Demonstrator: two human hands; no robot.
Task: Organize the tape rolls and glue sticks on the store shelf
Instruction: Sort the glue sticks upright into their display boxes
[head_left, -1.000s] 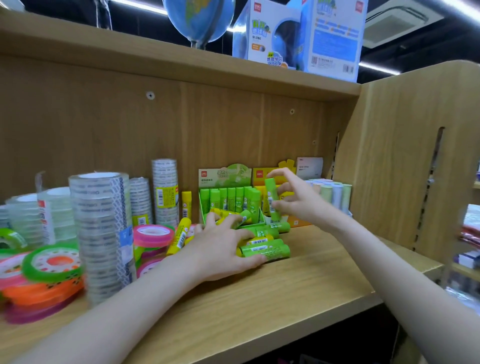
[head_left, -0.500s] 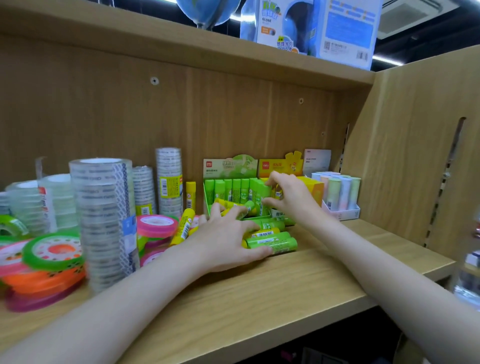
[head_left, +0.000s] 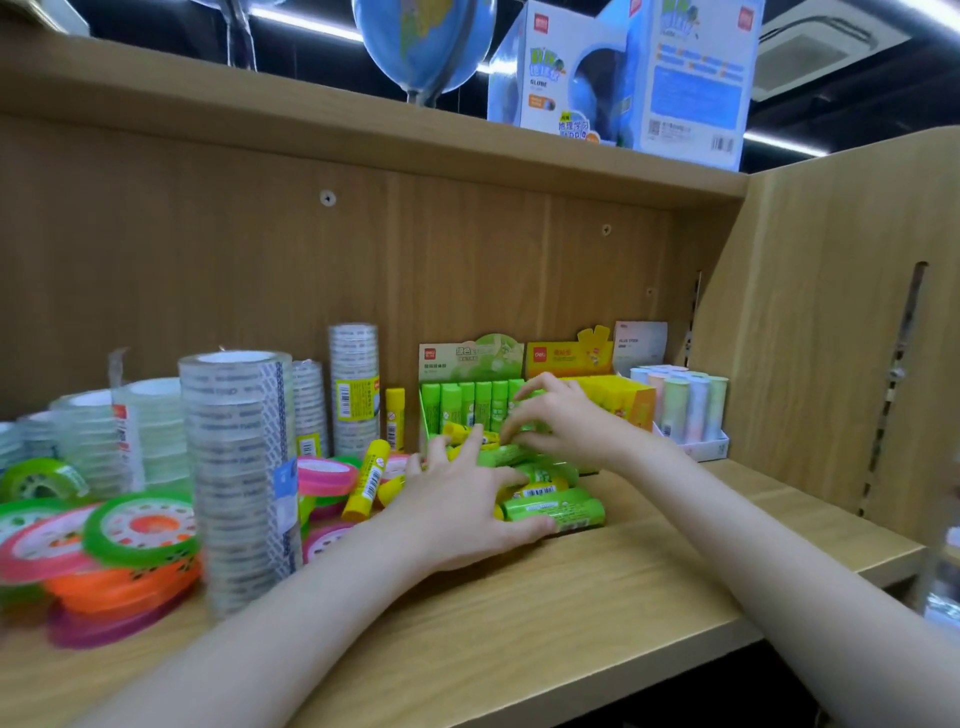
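Observation:
Loose green glue sticks (head_left: 556, 512) lie in a pile on the wooden shelf (head_left: 597, 597), in front of a green display box (head_left: 467, 405) holding upright green sticks. My left hand (head_left: 462, 514) lies flat on the pile with its fingers spread and its thumb against the front stick. My right hand (head_left: 563, 421) reaches down to the back of the pile, fingertips curled at one lying green stick (head_left: 501, 456). Blur hides whether it grips that stick. Yellow glue sticks (head_left: 366, 480) lean among the tape rolls further left.
Tall stacks of clear tape (head_left: 239, 467) and flat coloured tape rolls (head_left: 140, 530) crowd the left half. A yellow stick box (head_left: 618, 400) and a tray of pastel sticks (head_left: 685, 410) stand at the right. The side panel (head_left: 831, 338) closes the shelf's right end.
My right hand stood a green stick in the green box, then dropped empty to the pile. The left hand stayed on the pile. The view shifted slightly.

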